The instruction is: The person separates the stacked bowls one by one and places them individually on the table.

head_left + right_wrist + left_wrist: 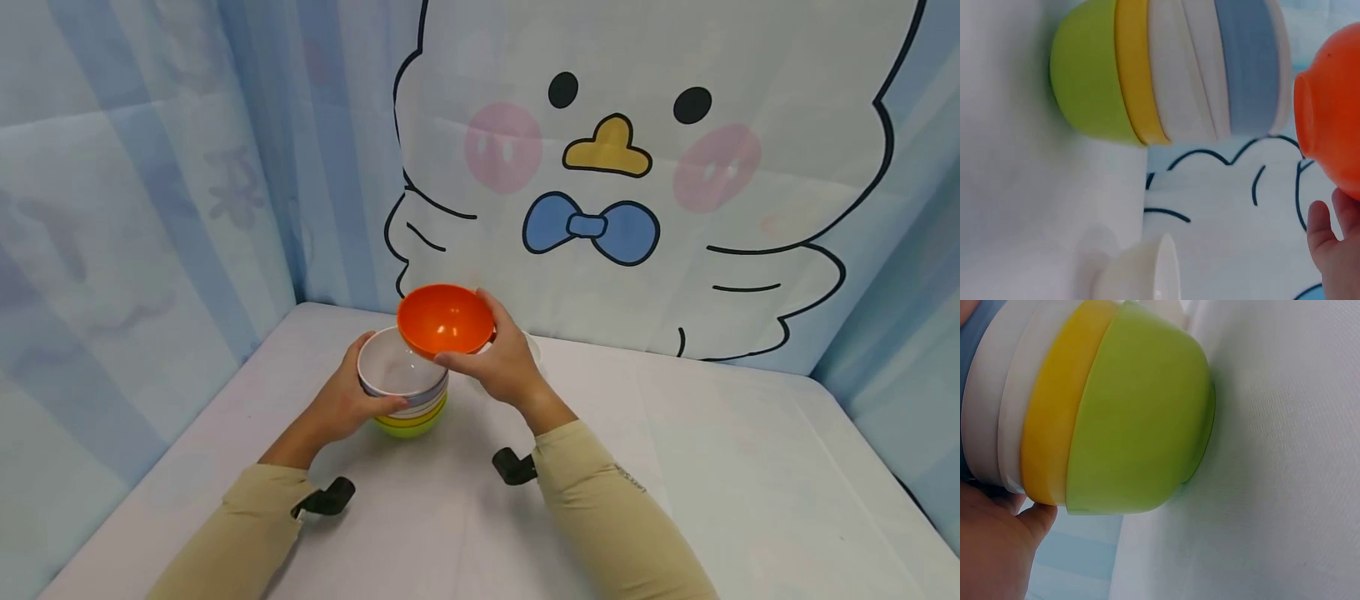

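My left hand [345, 404] curls round the near left side of a stack of nested bowls [393, 362], its thumb along the front. The stack stands on the table, with a green bowl [1138, 412] lowest, then a yellow bowl [1060, 412], whitish bowls, and a blue-grey one near the top. Pinched at its right side by my right hand [506, 358], an orange bowl [442, 317] hangs tilted just above the stack's far right rim. From the right wrist view, a gap shows between the orange bowl's base [1305, 115] and the stack.
Partly hidden behind my right hand, a white bowl [1141, 275] stands on the white-covered table [600, 500]. A curtain with a cartoon figure [607, 292] rises at the table's back edge, and a blue striped curtain [135, 250] borders the left.
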Demonstrator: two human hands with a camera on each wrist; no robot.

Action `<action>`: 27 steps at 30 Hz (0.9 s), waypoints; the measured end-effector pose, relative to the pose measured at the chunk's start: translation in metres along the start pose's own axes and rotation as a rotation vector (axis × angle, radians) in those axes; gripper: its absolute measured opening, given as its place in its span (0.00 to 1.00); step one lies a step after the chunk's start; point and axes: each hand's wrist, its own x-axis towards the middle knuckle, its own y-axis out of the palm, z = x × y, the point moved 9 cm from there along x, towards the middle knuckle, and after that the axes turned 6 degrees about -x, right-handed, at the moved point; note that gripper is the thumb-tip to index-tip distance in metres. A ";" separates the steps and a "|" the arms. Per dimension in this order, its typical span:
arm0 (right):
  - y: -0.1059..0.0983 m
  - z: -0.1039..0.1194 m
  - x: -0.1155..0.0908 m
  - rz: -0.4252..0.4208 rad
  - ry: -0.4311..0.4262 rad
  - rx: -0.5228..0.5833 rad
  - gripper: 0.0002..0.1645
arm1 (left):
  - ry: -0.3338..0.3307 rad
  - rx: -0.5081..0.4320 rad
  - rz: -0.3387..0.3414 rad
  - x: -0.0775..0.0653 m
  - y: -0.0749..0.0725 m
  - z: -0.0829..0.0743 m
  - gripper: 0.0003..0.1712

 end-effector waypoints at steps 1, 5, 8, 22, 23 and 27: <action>-0.005 -0.002 0.000 -0.011 0.001 -0.002 0.60 | -0.007 0.004 -0.003 0.000 0.000 0.001 0.62; -0.028 -0.013 -0.003 -0.063 0.018 -0.001 0.59 | -0.026 0.022 -0.016 0.001 -0.001 0.003 0.64; -0.044 -0.026 -0.007 -0.093 0.042 -0.012 0.60 | -0.031 0.038 -0.022 0.001 -0.002 0.004 0.65; -0.104 -0.104 -0.030 -0.204 0.278 -0.129 0.64 | -0.047 0.037 -0.024 0.001 -0.002 0.004 0.66; -0.105 -0.110 -0.031 -0.209 0.296 -0.137 0.64 | -0.049 0.036 -0.026 0.000 -0.002 0.005 0.66; -0.112 -0.126 -0.038 -0.227 0.339 -0.158 0.64 | -0.049 0.020 -0.025 0.000 -0.001 0.005 0.66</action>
